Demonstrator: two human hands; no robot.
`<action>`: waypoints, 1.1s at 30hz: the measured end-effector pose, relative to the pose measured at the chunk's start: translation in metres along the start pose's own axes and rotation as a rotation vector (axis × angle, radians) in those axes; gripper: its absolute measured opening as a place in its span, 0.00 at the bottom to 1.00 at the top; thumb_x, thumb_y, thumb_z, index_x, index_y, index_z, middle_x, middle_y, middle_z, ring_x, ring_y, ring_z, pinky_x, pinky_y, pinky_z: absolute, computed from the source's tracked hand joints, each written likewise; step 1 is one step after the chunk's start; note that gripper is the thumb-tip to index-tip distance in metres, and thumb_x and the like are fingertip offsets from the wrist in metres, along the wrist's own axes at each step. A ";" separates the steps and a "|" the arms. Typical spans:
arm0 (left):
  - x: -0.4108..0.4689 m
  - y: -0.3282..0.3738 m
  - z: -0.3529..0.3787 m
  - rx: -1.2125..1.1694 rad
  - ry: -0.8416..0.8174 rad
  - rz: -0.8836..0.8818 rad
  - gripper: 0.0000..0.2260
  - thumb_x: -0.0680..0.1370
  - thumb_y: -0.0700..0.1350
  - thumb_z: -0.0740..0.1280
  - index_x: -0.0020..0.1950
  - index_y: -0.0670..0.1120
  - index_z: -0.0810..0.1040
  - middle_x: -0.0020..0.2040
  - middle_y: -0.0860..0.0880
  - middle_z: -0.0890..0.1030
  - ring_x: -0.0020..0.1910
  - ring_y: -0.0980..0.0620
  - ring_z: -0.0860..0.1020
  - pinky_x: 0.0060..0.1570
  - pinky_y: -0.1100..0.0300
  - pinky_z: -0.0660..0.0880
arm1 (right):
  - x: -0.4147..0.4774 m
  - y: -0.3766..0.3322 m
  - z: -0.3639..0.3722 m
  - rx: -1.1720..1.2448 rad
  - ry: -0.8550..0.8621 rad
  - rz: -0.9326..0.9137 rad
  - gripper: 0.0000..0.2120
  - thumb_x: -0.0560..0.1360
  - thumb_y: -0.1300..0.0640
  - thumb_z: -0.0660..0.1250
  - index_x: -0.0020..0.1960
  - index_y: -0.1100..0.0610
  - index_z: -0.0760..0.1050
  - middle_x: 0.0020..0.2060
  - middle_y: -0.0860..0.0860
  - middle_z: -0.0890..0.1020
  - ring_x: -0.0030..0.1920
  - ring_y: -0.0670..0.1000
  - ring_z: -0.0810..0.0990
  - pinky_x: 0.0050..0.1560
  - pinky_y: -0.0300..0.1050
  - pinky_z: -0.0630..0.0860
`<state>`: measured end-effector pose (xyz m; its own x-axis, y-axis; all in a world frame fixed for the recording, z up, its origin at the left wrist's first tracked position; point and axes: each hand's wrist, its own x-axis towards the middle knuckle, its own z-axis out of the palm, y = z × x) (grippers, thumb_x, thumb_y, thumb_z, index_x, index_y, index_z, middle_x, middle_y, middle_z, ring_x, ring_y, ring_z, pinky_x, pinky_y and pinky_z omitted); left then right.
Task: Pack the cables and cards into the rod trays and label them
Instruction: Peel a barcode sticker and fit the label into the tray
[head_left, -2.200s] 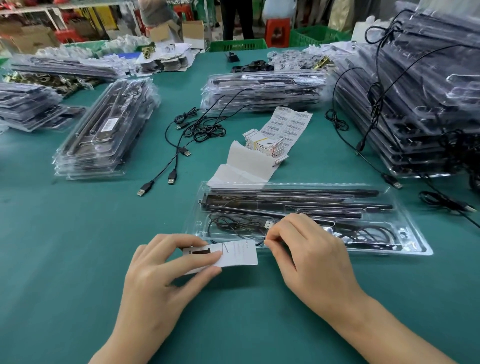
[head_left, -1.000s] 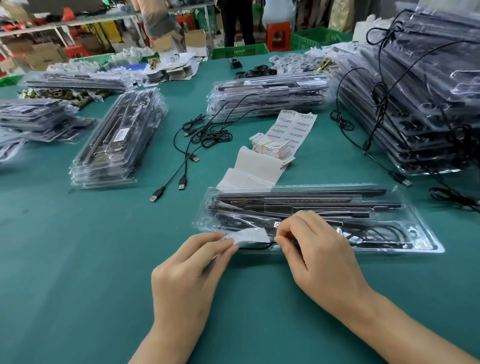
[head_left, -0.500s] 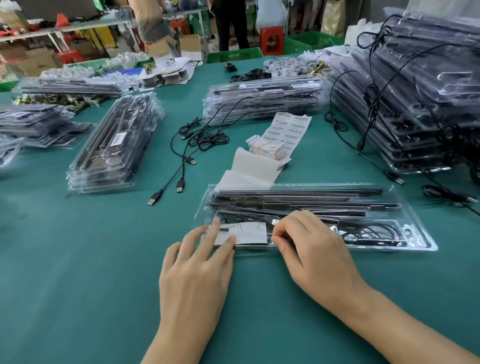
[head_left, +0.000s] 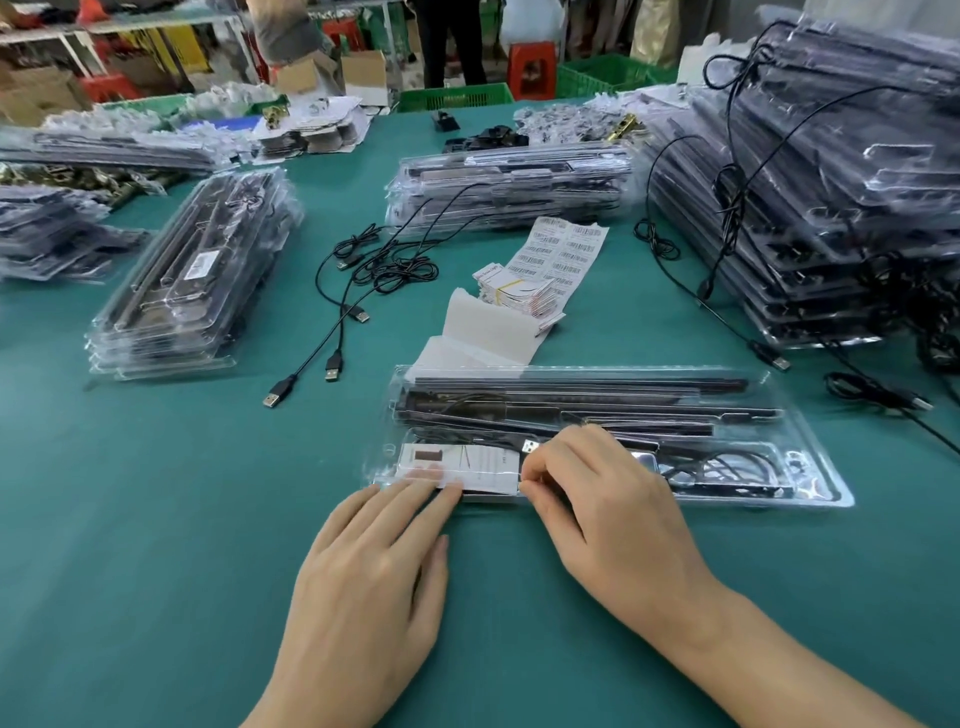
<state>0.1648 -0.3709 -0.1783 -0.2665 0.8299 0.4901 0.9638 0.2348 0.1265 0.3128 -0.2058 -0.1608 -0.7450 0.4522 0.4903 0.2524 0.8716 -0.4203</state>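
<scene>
Two hands at work: our left hand (head_left: 363, 582) lies flat, fingers (head_left: 415, 493) straight and close together, tips pressing the near edge of the white card (head_left: 467, 465). That card sits in the clear rod tray (head_left: 810, 467), just ahead of those fingertips. Our right hand (head_left: 613, 514) curls, thumb and forefinger pinching at the card's right edge, just below a USB plug (head_left: 530, 446). Loose cables (head_left: 384, 270) lie well beyond the fingers.

Both hands — left hand (head_left: 371, 577), right hand (head_left: 613, 512) — press a card (head_left: 467, 465) into the tray (head_left: 810, 441).
</scene>
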 end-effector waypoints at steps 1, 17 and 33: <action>0.000 0.000 0.000 -0.008 -0.002 0.012 0.17 0.80 0.45 0.61 0.65 0.46 0.82 0.63 0.53 0.82 0.64 0.51 0.80 0.64 0.52 0.73 | 0.000 0.001 0.000 0.002 0.002 0.002 0.05 0.77 0.61 0.71 0.44 0.56 0.76 0.42 0.46 0.76 0.44 0.50 0.74 0.34 0.47 0.75; 0.008 0.047 0.006 0.111 -0.083 -0.235 0.20 0.78 0.51 0.58 0.63 0.51 0.84 0.57 0.45 0.82 0.57 0.43 0.82 0.47 0.49 0.79 | -0.001 0.001 0.003 -0.028 0.028 -0.021 0.04 0.78 0.61 0.71 0.45 0.56 0.77 0.42 0.46 0.76 0.43 0.49 0.74 0.36 0.46 0.75; 0.003 0.009 -0.012 -0.201 0.040 -0.079 0.14 0.80 0.48 0.63 0.59 0.50 0.86 0.60 0.58 0.84 0.63 0.59 0.81 0.61 0.62 0.75 | -0.004 0.006 0.009 -0.105 0.026 -0.055 0.11 0.78 0.56 0.72 0.59 0.51 0.84 0.60 0.43 0.83 0.49 0.49 0.78 0.46 0.42 0.79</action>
<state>0.1723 -0.3724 -0.1655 -0.3445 0.7911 0.5055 0.9236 0.1891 0.3335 0.3115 -0.2040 -0.1722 -0.7437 0.4070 0.5303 0.2760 0.9095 -0.3108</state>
